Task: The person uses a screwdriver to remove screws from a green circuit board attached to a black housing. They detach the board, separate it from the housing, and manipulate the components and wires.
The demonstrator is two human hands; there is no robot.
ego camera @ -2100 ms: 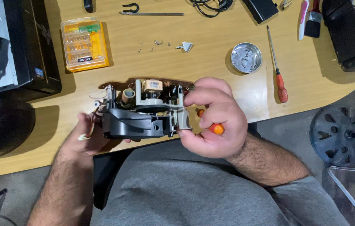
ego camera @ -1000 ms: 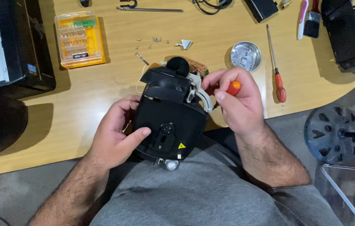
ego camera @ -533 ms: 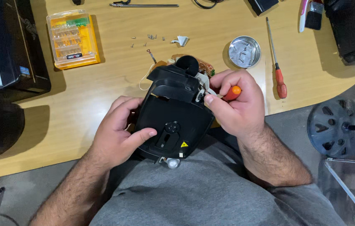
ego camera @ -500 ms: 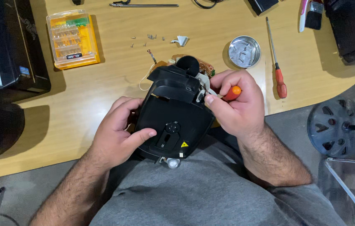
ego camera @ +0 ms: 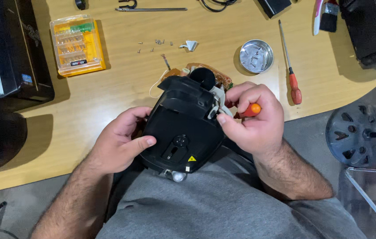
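Right now the black plastic housing [ego camera: 183, 128] rests on the person's lap at the table [ego camera: 121, 84] edge, its long axis running from the belly up and away; the left hand [ego camera: 119, 141] clasps its left flank, thumb across the underside. The right hand [ego camera: 252, 119], at the upper right corner, is closed around a small orange-handled screwdriver [ego camera: 251, 109] with the tip at the white bracket [ego camera: 218, 102]. Compared with two seconds earlier, the housing is flipped, its closed black underside now facing up
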